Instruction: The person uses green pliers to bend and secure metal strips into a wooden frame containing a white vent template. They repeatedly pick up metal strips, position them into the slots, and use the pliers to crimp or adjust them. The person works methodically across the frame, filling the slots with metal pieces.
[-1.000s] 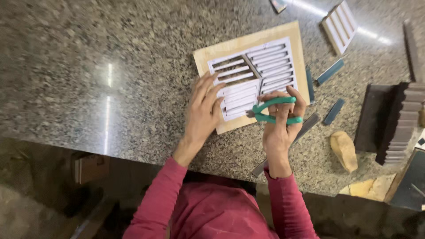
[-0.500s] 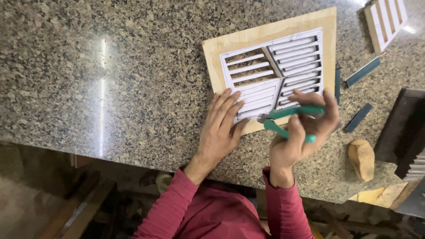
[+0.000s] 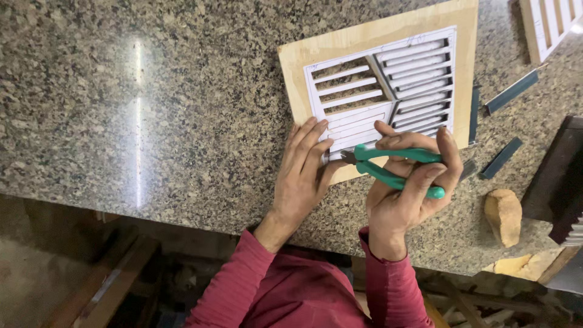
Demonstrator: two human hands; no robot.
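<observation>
Granite counter (image 3: 152,91), right hand (image 3: 407,188) gripping green pliers (image 3: 395,167), left hand (image 3: 300,176) pressing slatted panel (image 3: 388,79)

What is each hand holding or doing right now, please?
Left hand: open, fingers flat on the slatted white grille.
Right hand: closed around green-handled pliers, tip at the grille's edge.

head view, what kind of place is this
Probably a small craft workshop: a speckled stone worktop holds a plywood board carrying a slatted white frame, worked with green-handled pliers.
</observation>
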